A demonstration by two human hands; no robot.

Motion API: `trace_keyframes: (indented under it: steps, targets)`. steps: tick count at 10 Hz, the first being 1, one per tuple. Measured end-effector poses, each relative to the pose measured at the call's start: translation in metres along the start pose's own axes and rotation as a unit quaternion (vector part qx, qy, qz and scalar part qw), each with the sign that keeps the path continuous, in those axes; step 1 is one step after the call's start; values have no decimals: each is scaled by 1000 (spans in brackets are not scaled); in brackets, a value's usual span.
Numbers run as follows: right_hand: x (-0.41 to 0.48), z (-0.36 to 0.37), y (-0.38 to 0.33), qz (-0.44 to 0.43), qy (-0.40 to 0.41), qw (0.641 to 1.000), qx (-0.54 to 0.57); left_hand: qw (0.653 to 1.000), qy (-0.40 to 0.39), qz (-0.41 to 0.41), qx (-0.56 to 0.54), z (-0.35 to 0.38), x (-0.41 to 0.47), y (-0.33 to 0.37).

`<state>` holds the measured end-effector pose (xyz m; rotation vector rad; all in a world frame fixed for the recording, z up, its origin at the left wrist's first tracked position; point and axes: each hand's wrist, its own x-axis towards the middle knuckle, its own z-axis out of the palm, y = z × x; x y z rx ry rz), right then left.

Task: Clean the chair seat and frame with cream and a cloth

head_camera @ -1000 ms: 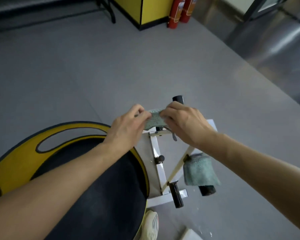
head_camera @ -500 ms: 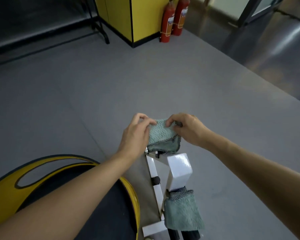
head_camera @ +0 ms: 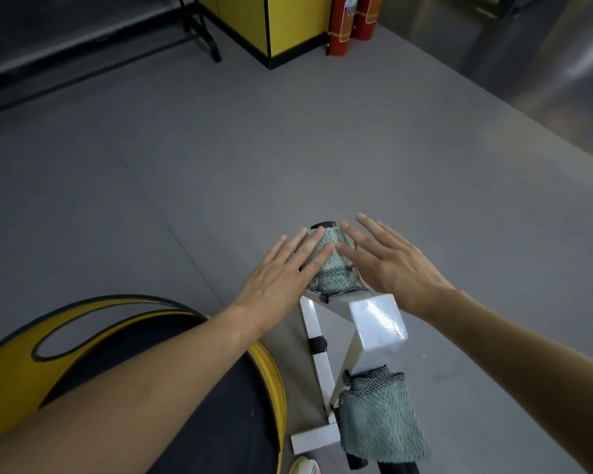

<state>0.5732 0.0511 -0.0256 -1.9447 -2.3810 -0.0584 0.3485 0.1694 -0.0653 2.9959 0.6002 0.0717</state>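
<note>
a: where's the cloth?
b: near cloth [head_camera: 380, 422] hangs on the white frame [head_camera: 377, 323]; far cloth [head_camera: 334, 265] wraps the bar's end, pointing away.
a: grip?
b: none. left hand [head_camera: 281, 278] and right hand [head_camera: 391, 265] lie flat, fingers straight, either side of it, equally near.

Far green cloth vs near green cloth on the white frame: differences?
The far teal textured cloth is bunched in a mound; the near teal textured cloth hangs flatter. The open left hand and right hand flank the far cloth; none is by the near cloth. Shared: same weave, dark mesh edging, both draped on the white metal frame.
</note>
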Motion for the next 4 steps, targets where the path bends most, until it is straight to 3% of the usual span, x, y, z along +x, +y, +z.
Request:
trace_keyframes:
  steps: [2,4]
  targets:
    - [-25,12,9,26,-105,993,-39,998,-54,6,-14,-16,1,2]
    - [-14,-18,1,46,-151,987,-2,992,-123,0,-30,-56,-29,-10]
